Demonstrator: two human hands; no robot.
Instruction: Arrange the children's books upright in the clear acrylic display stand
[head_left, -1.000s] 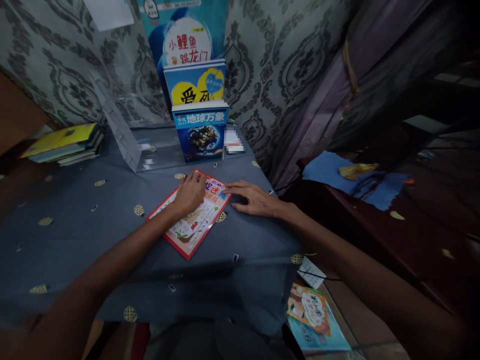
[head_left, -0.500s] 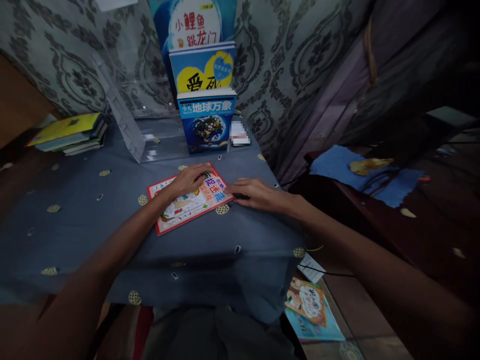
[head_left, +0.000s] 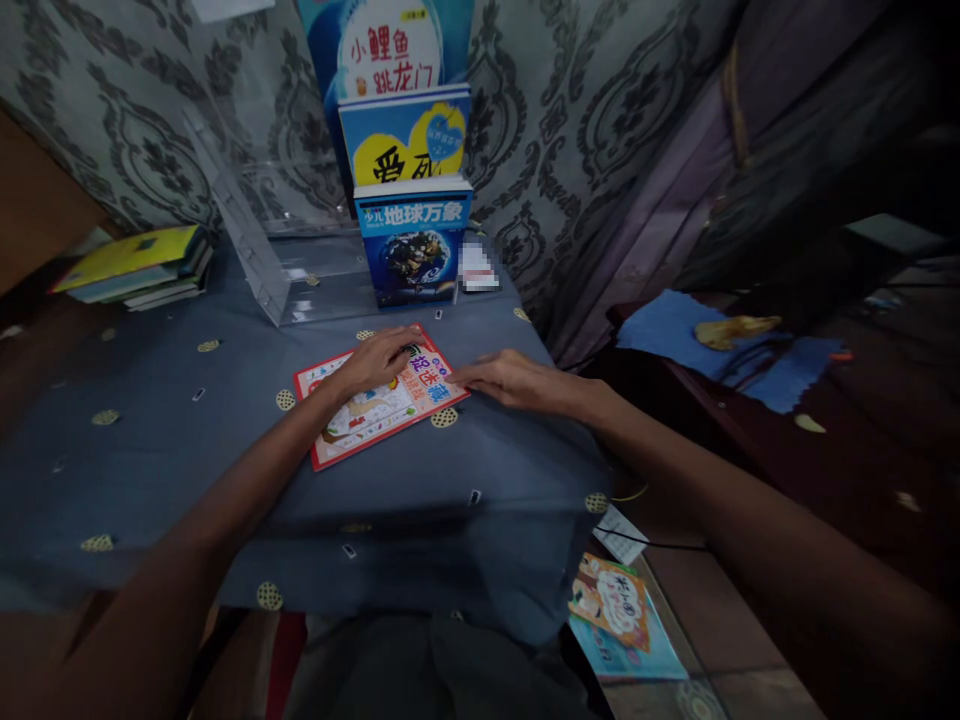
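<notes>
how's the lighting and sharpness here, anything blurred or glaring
Head view: dim overall, darkest towards the right edge; head view: pale glare around the clear stand; head view: the right hand looks slightly soft at the fingers; head view: a white item is pixelated.

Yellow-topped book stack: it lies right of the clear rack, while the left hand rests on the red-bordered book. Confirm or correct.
The side is wrong: in the head view, the yellow-topped book stack lies left of the clear rack. The left hand rests on the red-bordered book.
</notes>
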